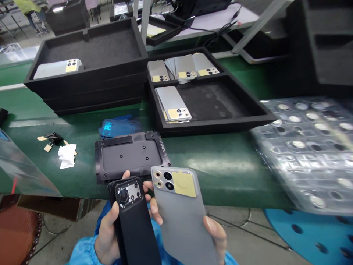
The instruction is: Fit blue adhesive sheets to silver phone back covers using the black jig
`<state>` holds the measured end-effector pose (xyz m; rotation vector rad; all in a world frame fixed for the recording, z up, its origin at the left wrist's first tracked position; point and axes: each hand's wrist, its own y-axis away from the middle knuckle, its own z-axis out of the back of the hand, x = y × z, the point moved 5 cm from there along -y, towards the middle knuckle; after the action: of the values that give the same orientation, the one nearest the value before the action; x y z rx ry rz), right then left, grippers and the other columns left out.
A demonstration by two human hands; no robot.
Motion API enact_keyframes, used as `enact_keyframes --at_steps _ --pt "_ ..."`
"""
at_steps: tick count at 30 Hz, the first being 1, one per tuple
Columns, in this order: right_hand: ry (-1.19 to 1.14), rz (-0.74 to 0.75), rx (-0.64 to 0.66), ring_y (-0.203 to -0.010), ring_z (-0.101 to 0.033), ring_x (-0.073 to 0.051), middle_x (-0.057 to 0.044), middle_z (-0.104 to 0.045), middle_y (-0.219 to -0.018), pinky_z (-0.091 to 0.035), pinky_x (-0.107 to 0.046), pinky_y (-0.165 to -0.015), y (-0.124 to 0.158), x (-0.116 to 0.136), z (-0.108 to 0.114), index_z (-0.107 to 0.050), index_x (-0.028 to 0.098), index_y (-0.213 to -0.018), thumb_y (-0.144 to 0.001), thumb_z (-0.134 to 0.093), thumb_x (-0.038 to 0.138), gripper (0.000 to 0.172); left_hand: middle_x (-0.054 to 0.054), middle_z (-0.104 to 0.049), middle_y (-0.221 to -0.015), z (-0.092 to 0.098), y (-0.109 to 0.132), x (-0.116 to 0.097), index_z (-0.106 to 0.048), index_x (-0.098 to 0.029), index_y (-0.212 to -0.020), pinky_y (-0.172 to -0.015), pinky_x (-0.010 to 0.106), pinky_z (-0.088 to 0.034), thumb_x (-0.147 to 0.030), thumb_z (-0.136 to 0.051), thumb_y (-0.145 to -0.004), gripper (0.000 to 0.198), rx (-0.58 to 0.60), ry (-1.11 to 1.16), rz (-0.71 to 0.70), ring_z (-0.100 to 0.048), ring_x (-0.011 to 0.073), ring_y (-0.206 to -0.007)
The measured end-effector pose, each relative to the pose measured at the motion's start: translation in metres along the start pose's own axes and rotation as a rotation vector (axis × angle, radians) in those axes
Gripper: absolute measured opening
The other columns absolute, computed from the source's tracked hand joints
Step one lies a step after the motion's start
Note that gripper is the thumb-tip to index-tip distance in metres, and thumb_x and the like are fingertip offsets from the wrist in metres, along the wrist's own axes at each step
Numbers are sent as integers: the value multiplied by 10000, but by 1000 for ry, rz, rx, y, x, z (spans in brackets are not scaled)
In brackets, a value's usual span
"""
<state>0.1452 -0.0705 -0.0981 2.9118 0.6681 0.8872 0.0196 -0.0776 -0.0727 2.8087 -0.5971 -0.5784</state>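
Note:
My left hand [108, 230] is closed round a stack of black phone back covers [136, 228], its thumb on the left edge. A silvery window with round openings shows at the top one's camera corner. My right hand [216, 235] grips a grey phone back cover [183, 221] with dark camera rings and a yellow film patch. Fingertips show between the black stack and the grey cover; whose they are is hard to tell. Just beyond both hands, a black metal fixture [132, 154] with a shallow phone-shaped recess lies on the green bench.
Grey covers lie in a divided black foam tray [220, 125] and in stacked black trays [91, 88] at the left. Clear plastic blister trays [311, 154] lie at the right. Blue film [121, 127], crumpled white paper [67, 156] and a black clip [53, 138] rest on the bench.

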Motion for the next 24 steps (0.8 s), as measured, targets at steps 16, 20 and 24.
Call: enact_keyframes --at_steps 16,20,24 --pt "8 10 16 -838 -559 -244 -116 -672 -965 -460 -383 -924 -1 0 -5 -614 133 -1360 -796 -624 691 793 103 -614 -1234 8 -2 2 -225 -402 -1578 -839 393 -488 -549 -652 -894 820 -54 51 59 -648 236 -902" --pt "22 -14 19 -844 -548 -251 -101 -657 -911 -462 -383 -907 -1 3 -6 -593 141 -1378 -751 -644 707 846 135 -599 -1260 11 -5 3 -207 -347 -1597 -802 422 -507 -607 -548 -920 801 -99 78 19 -621 227 -829" --pt "37 -18 60 -811 -544 -250 -105 -655 -876 -491 -383 -838 -3 8 -12 -625 154 -1352 -721 -665 719 847 158 -589 -1287 20 -6 6 -179 -311 -1609 -820 475 -519 -679 -428 -937 807 -107 57 85 -630 234 -802"
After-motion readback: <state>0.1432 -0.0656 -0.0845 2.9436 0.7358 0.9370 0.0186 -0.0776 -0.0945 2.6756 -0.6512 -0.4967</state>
